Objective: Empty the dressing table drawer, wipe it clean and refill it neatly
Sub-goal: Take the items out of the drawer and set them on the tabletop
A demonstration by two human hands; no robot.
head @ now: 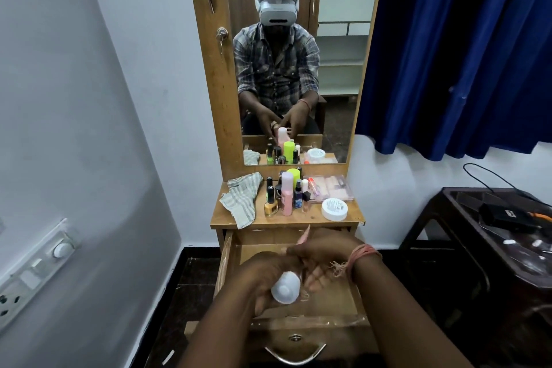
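Observation:
The wooden drawer (pixel 331 299) of the dressing table stands pulled out below me, and both hands hover over it. My left hand (pixel 263 278) grips a white bottle (pixel 285 288) whose rounded base points toward me. My right hand (pixel 325 251), with threads tied at the wrist, is curled beside the bottle's far end and pinches a thin pink object (pixel 306 234); blur hides what it is. On the tabletop lie a striped cloth (pixel 242 200), a cluster of small bottles (pixel 286 194), a white jar (pixel 334 209) and a clear case (pixel 328 187).
The drawer front with its metal handle (pixel 294 352) is nearest me. A mirror (pixel 298 69) rises behind the tabletop. A dark side table (pixel 466 218) with cables and a black device stands at the right under a blue curtain (pixel 463 54). A switch panel (pixel 35 266) sits on the left wall.

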